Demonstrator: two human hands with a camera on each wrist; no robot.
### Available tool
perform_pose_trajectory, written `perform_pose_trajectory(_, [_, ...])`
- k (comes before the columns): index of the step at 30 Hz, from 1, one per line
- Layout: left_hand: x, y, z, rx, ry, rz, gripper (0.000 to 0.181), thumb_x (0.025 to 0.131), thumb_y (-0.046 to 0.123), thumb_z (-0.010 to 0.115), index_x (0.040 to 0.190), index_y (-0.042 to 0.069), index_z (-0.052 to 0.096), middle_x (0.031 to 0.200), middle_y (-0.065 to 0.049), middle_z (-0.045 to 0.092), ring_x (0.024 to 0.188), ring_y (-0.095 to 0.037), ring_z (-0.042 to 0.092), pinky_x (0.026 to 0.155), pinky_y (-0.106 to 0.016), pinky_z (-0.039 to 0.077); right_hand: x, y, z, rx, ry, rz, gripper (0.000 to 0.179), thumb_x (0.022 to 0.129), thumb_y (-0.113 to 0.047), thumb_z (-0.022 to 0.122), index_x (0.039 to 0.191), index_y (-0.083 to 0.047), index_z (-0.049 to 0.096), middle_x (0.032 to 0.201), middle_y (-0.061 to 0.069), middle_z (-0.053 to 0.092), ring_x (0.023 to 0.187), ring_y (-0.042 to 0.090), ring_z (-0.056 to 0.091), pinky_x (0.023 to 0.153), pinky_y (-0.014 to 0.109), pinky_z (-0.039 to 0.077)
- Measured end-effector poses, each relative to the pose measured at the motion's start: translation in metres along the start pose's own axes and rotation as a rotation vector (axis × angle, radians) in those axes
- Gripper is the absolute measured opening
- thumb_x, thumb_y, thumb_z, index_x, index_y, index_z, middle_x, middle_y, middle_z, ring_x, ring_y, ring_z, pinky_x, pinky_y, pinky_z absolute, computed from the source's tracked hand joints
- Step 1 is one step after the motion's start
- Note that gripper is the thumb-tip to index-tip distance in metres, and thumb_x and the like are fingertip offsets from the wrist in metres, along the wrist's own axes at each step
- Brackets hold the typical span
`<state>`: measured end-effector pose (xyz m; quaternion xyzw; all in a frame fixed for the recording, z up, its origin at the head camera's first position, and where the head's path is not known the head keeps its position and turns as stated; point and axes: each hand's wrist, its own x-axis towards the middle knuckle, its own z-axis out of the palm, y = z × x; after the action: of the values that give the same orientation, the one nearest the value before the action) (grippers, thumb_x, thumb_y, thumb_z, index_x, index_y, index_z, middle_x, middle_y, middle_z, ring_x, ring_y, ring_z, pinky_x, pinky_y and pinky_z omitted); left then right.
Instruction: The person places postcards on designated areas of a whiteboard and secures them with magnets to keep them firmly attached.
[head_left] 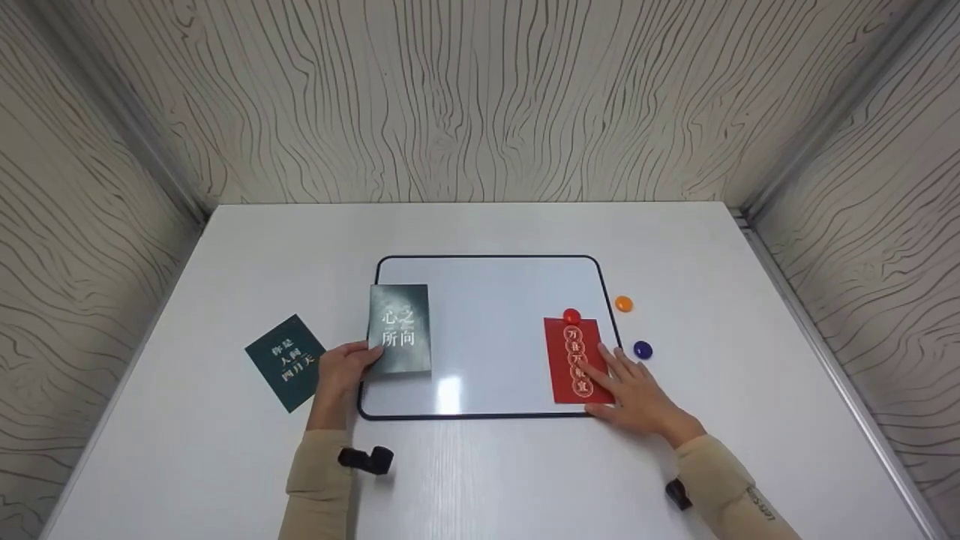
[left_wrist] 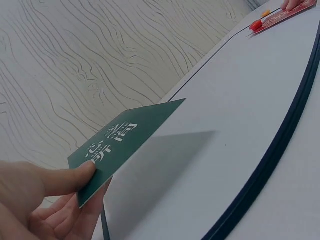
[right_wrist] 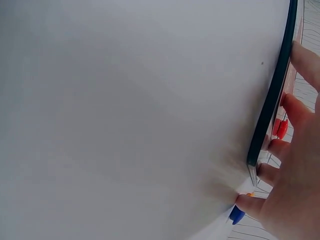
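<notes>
the left hand point(head_left: 343, 369) pinches the near corner of a dark green card point(head_left: 400, 328), thumb on top and fingers beneath; the left wrist view shows the card point(left_wrist: 125, 142) tilted up off the whiteboard point(head_left: 487, 300), its far edge raised and its shadow falling on the white surface. the card sits over the board's left edge. the right hand point(head_left: 630, 390) lies flat with fingers spread and straight, fingertips pressing the right side of a red card point(head_left: 574, 360) that rests on the board's right part, the hand's heel on the tabletop point(head_left: 525, 480) just off the board's near right corner. a red magnet point(head_left: 571, 316) sits at the top edge of the red card, touching it. off the board to the right lie an orange magnet point(head_left: 623, 304) and a blue magnet point(head_left: 643, 349), the blue one just beside the right hand's fingertips. a second green card point(head_left: 286, 362) lies flat on the tabletop left of the board, just beside the left hand. between the two cards the board's middle is bare white. patterned walls point(head_left: 480, 97) close in the tabletop on three sides.
</notes>
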<state>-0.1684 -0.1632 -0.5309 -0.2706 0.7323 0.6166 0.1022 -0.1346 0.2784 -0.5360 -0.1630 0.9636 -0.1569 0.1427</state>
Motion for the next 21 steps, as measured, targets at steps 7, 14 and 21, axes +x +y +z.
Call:
perform_pose_trajectory(7, [-0.004, 0.003, 0.017, 0.035, 0.007, 0.013, 0.039, 0.088, 0.018, 0.068, 0.121, -0.004, 0.061, 0.128, -0.024, 0.059, 0.111, -0.028, 0.058, 0.101, -0.041, 0.048, -0.001, 0.001, 0.000, 0.008, -0.009, 0.007, 0.070, 0.091, -0.048, 0.058, 0.151, -0.024, 0.031, 0.163, 0.017, 0.014, 0.149, 0.045, 0.009, 0.118, 0.068, 0.013])
perform_pose_trajectory(14, [-0.005, 0.001, 0.027, 0.027, -0.016, 0.019, 0.037, 0.088, 0.018, 0.068, 0.120, -0.002, 0.063, 0.126, -0.022, 0.062, 0.110, -0.027, 0.060, 0.100, -0.039, 0.049, 0.000, 0.000, -0.002, 0.011, -0.024, 0.018, 0.070, 0.091, -0.046, 0.059, 0.151, -0.024, 0.031, 0.163, 0.016, 0.013, 0.149, 0.044, 0.008, 0.118, 0.067, 0.011])
perform_pose_trajectory(21, [-0.006, 0.002, 0.034, 0.020, -0.036, 0.045, 0.037, 0.088, 0.015, 0.068, 0.119, -0.003, 0.063, 0.124, -0.022, 0.063, 0.111, -0.028, 0.061, 0.103, -0.042, 0.049, 0.001, 0.000, -0.002, 0.006, -0.024, 0.025, 0.070, 0.090, -0.047, 0.059, 0.151, -0.025, 0.031, 0.164, 0.015, 0.013, 0.149, 0.045, 0.008, 0.118, 0.068, 0.012])
